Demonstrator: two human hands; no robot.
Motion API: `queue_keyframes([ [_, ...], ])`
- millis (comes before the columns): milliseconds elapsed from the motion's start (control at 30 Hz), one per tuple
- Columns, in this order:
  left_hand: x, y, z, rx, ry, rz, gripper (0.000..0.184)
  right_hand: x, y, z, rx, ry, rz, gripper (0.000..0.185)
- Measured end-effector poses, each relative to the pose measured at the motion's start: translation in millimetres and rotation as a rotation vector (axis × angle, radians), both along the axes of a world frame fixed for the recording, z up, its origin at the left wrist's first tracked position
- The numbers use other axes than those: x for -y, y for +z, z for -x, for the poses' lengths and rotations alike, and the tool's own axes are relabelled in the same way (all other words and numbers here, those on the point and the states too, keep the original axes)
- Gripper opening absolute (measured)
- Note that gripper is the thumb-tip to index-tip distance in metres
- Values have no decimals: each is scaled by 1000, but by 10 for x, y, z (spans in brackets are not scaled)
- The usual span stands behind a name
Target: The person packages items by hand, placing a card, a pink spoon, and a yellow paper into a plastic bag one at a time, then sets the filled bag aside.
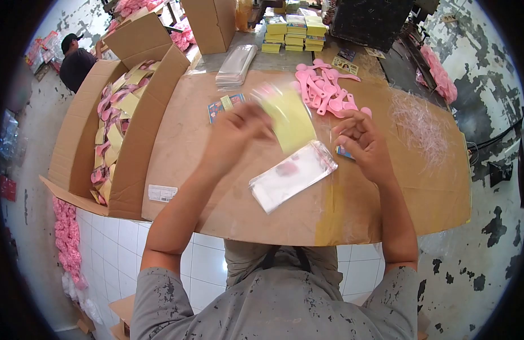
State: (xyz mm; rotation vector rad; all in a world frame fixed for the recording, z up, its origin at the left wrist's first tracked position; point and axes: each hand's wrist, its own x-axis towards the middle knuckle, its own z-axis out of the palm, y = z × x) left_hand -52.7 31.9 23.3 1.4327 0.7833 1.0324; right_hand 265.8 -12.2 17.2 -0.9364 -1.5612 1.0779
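Note:
My left hand (239,127), blurred by motion, is closed on the left edge of a clear plastic bag with a yellow card (290,119) in it, held above the table. Something pink shows at the bag's top end. On the right, my right hand (361,141) has its thumb and fingers pinched together; what they hold, if anything, I cannot make out. A blue printed card (344,152) shows just below its fingers. Between my forearms lies a stack of clear plastic bags (290,175). Pink plastic spoons (324,90) are heaped behind the hands.
A tall carton (129,181) of packed pink and yellow pieces stands at the left. More clear bags (236,65) and stacked yellow card bundles (290,31) sit at the back. Loose plastic strips (420,124) lie right. Another person (78,65) is far left.

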Motion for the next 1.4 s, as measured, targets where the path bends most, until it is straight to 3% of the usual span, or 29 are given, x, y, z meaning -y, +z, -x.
queue_keyframes([
  [67,-55,263,57,377,476,-182,42,-37,0,-130,77,-72,-34,45],
  [133,-166,286,131,545,471,-215,45,-60,-13,-210,104,-132,-39,40],
  [200,-204,169,98,611,453,-201,45,-90,-2,-312,359,-235,-68,33],
  [267,-133,4,-24,175,395,-135,43,-73,49,-377,598,-295,-87,26],
  [333,-13,-126,-161,-422,193,-253,37,-42,121,-414,812,-310,-103,21],
  [433,219,-254,-393,-666,93,-512,34,-45,9,-535,923,-260,-201,23],
  [533,223,-440,-486,-712,39,-633,39,-106,-59,-597,869,-228,-110,21],
  [733,236,-363,-485,-574,23,-197,31,-132,-6,-622,756,-245,39,17],
  [833,217,-340,-462,-538,36,-169,26,-130,-1,-628,706,-285,51,17],
  [933,180,-421,-443,-565,58,-273,26,-103,65,-560,705,-343,-25,16],
  [1133,200,-438,-448,-533,30,-449,25,67,-35,-251,253,30,-69,13],
  [1233,237,-347,-469,-525,17,-272,21,124,-19,-14,270,201,-168,13],
  [1333,207,-295,-428,-561,-2,-170,19,123,-117,73,545,153,-158,14],
  [1400,136,-385,-444,-231,16,-142,19,118,-128,74,624,142,-175,15],
])
